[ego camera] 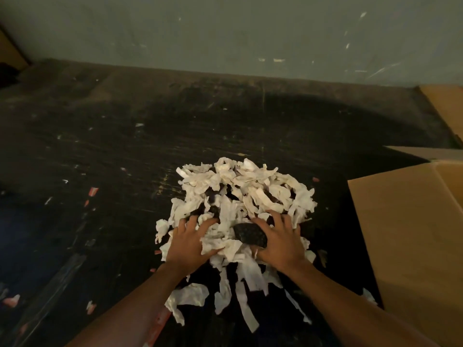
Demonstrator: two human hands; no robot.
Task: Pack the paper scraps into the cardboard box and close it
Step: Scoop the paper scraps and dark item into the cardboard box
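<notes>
Early: both hands, left point(186, 242) and right point(280, 240), spread on the scraps point(240, 196) at centre; box point(411, 236), right edge, open.

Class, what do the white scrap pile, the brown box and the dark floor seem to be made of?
White scrap pile: thin matte paper, judging by torn, curling strips. Brown box: matte cardboard, with flat stiff flaps. Dark floor: hard, scuffed, streaked surface; exact material unclear.
</notes>
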